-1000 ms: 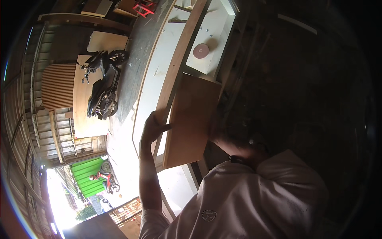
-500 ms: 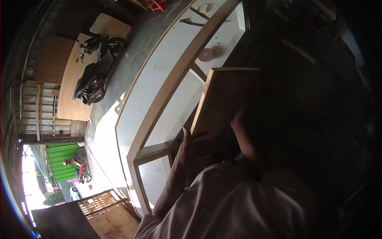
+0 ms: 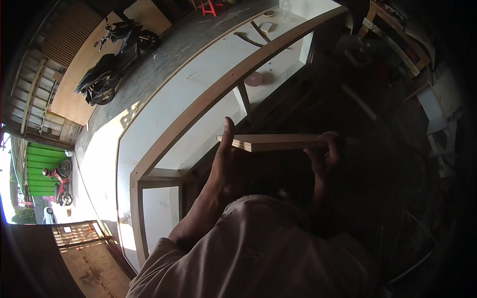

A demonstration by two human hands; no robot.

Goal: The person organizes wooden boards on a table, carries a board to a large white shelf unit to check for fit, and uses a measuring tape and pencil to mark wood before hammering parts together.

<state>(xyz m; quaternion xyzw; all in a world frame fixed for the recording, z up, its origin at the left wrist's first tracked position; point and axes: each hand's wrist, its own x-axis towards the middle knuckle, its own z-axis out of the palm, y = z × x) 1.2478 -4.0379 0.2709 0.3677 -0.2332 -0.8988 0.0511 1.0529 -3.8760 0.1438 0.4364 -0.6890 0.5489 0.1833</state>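
Note:
A plywood board (image 3: 278,142) is held nearly flat, its layered edge toward me. My left hand (image 3: 224,155) grips its left end, thumb raised above the board, while my right hand (image 3: 325,151) has its fingers wrapped over the right end. Just beyond the board stands a long wooden frame (image 3: 232,74) with pale white panels (image 3: 154,130). Inside the frame lie a pink disc (image 3: 253,79), dark sticks (image 3: 248,39) and a small pale block (image 3: 266,27).
At the upper left a black scooter (image 3: 112,62) stands before leaning sheets (image 3: 69,102). A red motorbike (image 3: 62,181) is by a green corrugated panel (image 3: 42,164), a red stand (image 3: 211,7) at the top. Wood scraps (image 3: 432,111) and a workbench (image 3: 387,30) are at the dim right.
The board has been lifted away from the frame and tilted to nearly horizontal. Both hands moved right with it, and the view has turned, showing more of the right side.

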